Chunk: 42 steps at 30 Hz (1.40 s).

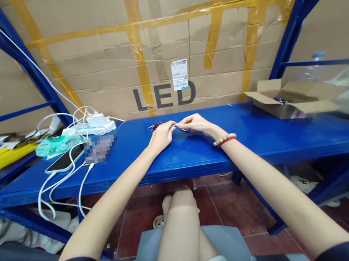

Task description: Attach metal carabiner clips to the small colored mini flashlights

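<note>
Think of a clock lying flat on the blue tabletop (245, 137), with the two hands in its middle and the person at six o'clock. The left arm (117, 188) comes in straight from seven o'clock. The right arm (275, 180) comes in from five o'clock, and its wrist bends so the hand turns toward nine. A bead bracelet (225, 140) and a red band (226, 141) go around that wrist.

The left hand (163, 135) has its back up. Its fingers pinch a small shiny thing (173, 126), right between the two hands. The right hand (196, 123) pinches at the same thing, thumb and finger together, from the three o'clock side. The thing is too little to name.

A purple and red bit (154, 127) pokes out at ten o'clock of the left hand. A dark bit (185, 130) shows just under the right fingers. I cannot tell if they are joined.
</note>
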### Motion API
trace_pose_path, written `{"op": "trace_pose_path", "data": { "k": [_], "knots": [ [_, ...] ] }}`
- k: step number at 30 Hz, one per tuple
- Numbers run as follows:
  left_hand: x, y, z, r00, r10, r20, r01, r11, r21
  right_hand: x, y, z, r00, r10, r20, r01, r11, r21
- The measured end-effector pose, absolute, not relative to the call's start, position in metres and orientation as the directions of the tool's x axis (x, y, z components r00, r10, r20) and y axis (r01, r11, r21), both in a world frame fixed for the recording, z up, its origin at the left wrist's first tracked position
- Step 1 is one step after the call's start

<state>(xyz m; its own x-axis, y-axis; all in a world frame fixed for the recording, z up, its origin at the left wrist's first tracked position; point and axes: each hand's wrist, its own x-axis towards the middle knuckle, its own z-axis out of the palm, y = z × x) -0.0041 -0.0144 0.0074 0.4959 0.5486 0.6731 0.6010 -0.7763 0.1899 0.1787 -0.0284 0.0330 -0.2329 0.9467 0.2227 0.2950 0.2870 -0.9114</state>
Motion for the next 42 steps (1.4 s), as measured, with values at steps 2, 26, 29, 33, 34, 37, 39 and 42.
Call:
{"op": "trace_pose_path", "data": {
  "k": [2,26,29,33,34,37,39,42],
  "knots": [
    [-0.004,-0.014,0.008,0.477,0.569,0.670,0.593,-0.771,0.232,0.179,-0.023,0.030,-0.201,0.922,0.331,0.273,0.378,-0.885],
    [-0.005,-0.009,0.006,0.569,0.570,0.592,0.534,-0.804,0.261,0.180,-0.014,0.024,-0.186,0.864,0.468,0.232,0.501,-0.834],
    [-0.006,-0.010,0.006,0.592,0.547,0.591,0.540,-0.814,0.213,0.180,-0.016,0.025,-0.190,0.866,0.463,0.252,0.499,-0.829],
    [-0.006,-0.012,0.006,0.596,0.552,0.583,0.583,-0.797,0.158,0.180,-0.020,0.027,-0.226,0.864,0.450,0.286,0.500,-0.817],
    [-0.007,-0.013,0.006,0.597,0.548,0.586,0.588,-0.796,0.144,0.180,-0.021,0.027,-0.232,0.863,0.448,0.293,0.501,-0.814],
    [-0.007,-0.014,0.006,0.600,0.533,0.597,0.597,-0.795,0.109,0.180,-0.023,0.028,-0.244,0.865,0.438,0.301,0.497,-0.814],
    [-0.007,-0.014,0.006,0.596,0.525,0.607,0.600,-0.794,0.097,0.180,-0.025,0.028,-0.244,0.878,0.413,0.303,0.473,-0.827],
    [-0.007,-0.016,0.007,0.584,0.510,0.632,0.596,-0.798,0.092,0.179,-0.028,0.030,-0.225,0.913,0.340,0.306,0.398,-0.865]
  ]
}}
